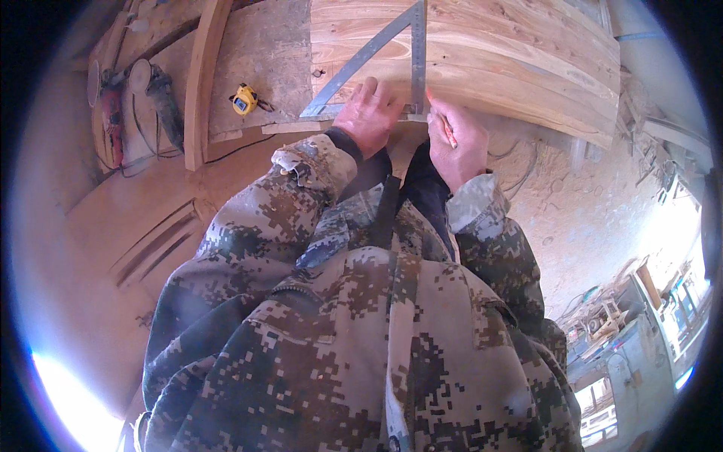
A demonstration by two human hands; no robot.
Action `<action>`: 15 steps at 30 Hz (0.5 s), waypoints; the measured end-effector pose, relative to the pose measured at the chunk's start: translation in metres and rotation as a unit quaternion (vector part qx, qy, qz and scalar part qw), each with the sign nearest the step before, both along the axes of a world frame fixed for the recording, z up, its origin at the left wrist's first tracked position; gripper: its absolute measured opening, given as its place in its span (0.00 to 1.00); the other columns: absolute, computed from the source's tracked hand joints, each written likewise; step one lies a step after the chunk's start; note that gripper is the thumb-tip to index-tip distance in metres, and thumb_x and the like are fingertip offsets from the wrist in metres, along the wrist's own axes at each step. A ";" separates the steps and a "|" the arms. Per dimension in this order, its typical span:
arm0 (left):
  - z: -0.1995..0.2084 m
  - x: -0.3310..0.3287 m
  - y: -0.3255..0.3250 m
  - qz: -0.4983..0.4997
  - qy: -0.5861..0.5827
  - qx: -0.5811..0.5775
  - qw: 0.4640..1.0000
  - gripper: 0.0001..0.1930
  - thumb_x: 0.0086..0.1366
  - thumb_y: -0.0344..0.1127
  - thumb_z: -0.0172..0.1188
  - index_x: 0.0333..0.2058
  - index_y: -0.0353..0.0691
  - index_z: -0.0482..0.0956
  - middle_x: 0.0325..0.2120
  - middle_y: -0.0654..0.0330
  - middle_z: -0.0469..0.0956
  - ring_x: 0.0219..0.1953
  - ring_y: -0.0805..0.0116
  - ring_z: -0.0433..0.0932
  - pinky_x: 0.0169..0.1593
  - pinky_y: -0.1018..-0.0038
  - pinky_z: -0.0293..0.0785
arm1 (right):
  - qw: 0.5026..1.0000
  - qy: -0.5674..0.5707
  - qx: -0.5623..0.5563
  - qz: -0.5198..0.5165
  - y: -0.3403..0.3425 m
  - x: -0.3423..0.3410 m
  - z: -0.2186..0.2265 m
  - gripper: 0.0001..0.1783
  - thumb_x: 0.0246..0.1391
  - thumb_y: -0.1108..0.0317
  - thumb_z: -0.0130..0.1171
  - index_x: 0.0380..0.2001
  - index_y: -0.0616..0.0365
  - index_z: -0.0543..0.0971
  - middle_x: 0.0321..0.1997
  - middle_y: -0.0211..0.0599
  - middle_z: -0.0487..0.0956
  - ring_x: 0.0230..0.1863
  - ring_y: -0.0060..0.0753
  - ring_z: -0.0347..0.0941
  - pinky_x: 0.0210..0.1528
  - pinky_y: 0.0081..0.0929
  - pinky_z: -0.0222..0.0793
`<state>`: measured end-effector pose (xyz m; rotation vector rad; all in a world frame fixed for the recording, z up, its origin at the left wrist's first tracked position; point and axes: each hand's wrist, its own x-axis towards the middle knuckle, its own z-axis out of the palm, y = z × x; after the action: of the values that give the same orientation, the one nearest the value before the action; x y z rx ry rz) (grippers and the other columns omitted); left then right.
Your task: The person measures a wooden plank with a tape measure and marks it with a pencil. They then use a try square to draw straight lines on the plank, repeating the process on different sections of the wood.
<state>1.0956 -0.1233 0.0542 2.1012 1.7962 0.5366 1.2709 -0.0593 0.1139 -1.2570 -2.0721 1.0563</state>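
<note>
Metal triangle point(367, 60) flat on wavy-grained wood panel point(520, 71); slim reddish pencil point(449, 133).

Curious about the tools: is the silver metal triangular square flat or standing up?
Flat: the silver metal triangular square lies across the brown wooden plank panel, whose grain shows through its open middle.

From the right hand point(461, 147), passage lies open toward one o'clock over pale-brown wooden planks point(520, 68), while a grey metal triangle point(419, 60) bars eleven and the left hand point(369, 117) ten.
</note>
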 end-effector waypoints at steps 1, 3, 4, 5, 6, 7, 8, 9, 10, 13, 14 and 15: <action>0.000 0.000 0.000 -0.001 0.003 -0.003 1.000 0.26 0.41 0.24 0.59 0.45 0.40 0.76 0.40 0.51 0.69 0.45 0.47 0.69 0.49 0.58 0.72 | 1.000 -0.017 0.003 0.008 0.001 0.000 0.003 0.15 0.54 0.75 0.61 0.47 0.61 0.80 0.29 0.47 0.80 0.29 0.44 0.80 0.33 0.33 0.74; 0.000 0.000 0.000 -0.002 0.008 -0.007 1.000 0.26 0.41 0.23 0.59 0.45 0.40 0.76 0.40 0.50 0.69 0.45 0.47 0.69 0.49 0.58 0.72 | 0.999 -0.037 0.010 0.014 0.004 -0.003 0.005 0.14 0.53 0.75 0.61 0.45 0.60 0.81 0.26 0.46 0.79 0.27 0.46 0.79 0.32 0.34 0.74; 0.000 -0.001 0.000 -0.003 0.009 -0.009 1.000 0.26 0.41 0.23 0.59 0.45 0.40 0.76 0.40 0.50 0.69 0.45 0.47 0.69 0.49 0.57 0.72 | 0.999 -0.041 0.013 0.011 0.005 -0.005 0.006 0.13 0.53 0.74 0.61 0.44 0.60 0.81 0.25 0.46 0.79 0.27 0.47 0.78 0.31 0.35 0.74; 0.000 -0.001 0.001 -0.004 0.010 -0.012 1.000 0.27 0.41 0.23 0.58 0.46 0.40 0.76 0.40 0.50 0.69 0.45 0.47 0.69 0.49 0.57 0.72 | 0.999 -0.042 0.019 0.009 0.007 -0.007 0.006 0.12 0.52 0.74 0.61 0.42 0.60 0.81 0.24 0.45 0.78 0.26 0.48 0.78 0.31 0.35 0.73; -0.001 -0.001 0.001 -0.005 0.008 -0.011 1.000 0.27 0.41 0.23 0.59 0.45 0.40 0.76 0.40 0.50 0.69 0.45 0.47 0.69 0.49 0.57 0.72 | 0.999 -0.047 0.008 0.003 0.008 -0.008 0.006 0.11 0.52 0.74 0.61 0.41 0.60 0.82 0.24 0.45 0.78 0.26 0.48 0.78 0.31 0.36 0.73; -0.001 -0.002 0.001 -0.005 0.007 -0.011 1.000 0.27 0.41 0.24 0.59 0.45 0.40 0.76 0.40 0.50 0.69 0.45 0.47 0.69 0.50 0.58 0.72 | 0.999 -0.049 -0.001 -0.001 0.009 -0.009 0.006 0.10 0.52 0.73 0.61 0.40 0.60 0.82 0.24 0.46 0.78 0.26 0.48 0.79 0.30 0.36 0.74; -0.001 -0.002 0.001 -0.006 0.006 -0.011 1.000 0.27 0.40 0.24 0.59 0.45 0.40 0.76 0.40 0.50 0.69 0.45 0.47 0.68 0.50 0.58 0.72 | 0.999 -0.039 -0.003 0.001 0.010 -0.009 0.006 0.10 0.53 0.73 0.61 0.39 0.60 0.82 0.23 0.46 0.78 0.26 0.48 0.79 0.30 0.36 0.74; -0.002 -0.003 0.001 -0.007 0.006 -0.015 1.000 0.26 0.40 0.24 0.59 0.45 0.40 0.76 0.40 0.50 0.69 0.46 0.47 0.68 0.50 0.58 0.72 | 0.999 -0.054 -0.007 0.000 0.011 -0.009 0.007 0.09 0.52 0.73 0.61 0.38 0.60 0.82 0.23 0.47 0.79 0.27 0.49 0.79 0.30 0.37 0.74; -0.003 -0.003 0.001 -0.008 0.007 -0.019 1.000 0.26 0.40 0.24 0.59 0.45 0.39 0.76 0.40 0.50 0.69 0.46 0.47 0.68 0.50 0.58 0.72 | 0.998 -0.058 -0.005 0.006 0.011 -0.009 0.008 0.08 0.52 0.73 0.60 0.37 0.60 0.82 0.24 0.47 0.79 0.27 0.50 0.79 0.30 0.39 0.74; -0.006 -0.004 0.000 -0.005 0.011 -0.009 1.000 0.26 0.40 0.24 0.59 0.45 0.40 0.76 0.41 0.51 0.69 0.47 0.47 0.68 0.51 0.57 0.72 | 0.997 -0.067 0.022 0.008 0.013 -0.013 0.008 0.08 0.53 0.71 0.60 0.36 0.60 0.82 0.24 0.50 0.79 0.28 0.53 0.79 0.31 0.42 0.74; -0.007 -0.003 0.000 -0.003 0.012 -0.002 1.000 0.26 0.40 0.24 0.59 0.44 0.40 0.76 0.41 0.51 0.69 0.47 0.47 0.68 0.51 0.57 0.72 | 0.997 -0.070 0.035 0.006 0.014 -0.014 0.008 0.08 0.53 0.70 0.60 0.36 0.60 0.82 0.25 0.51 0.80 0.29 0.55 0.79 0.31 0.43 0.74; -0.008 -0.004 0.000 -0.005 0.010 -0.002 1.000 0.26 0.39 0.24 0.59 0.44 0.40 0.76 0.41 0.51 0.69 0.47 0.47 0.68 0.51 0.57 0.72 | 0.997 -0.079 0.025 0.000 0.015 -0.015 0.008 0.08 0.53 0.70 0.59 0.35 0.59 0.82 0.25 0.52 0.80 0.29 0.56 0.79 0.32 0.44 0.74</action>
<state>1.0917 -0.1234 0.0461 2.1177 1.7951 0.5113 1.2561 -0.0447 0.1214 -1.3550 -2.2019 0.9260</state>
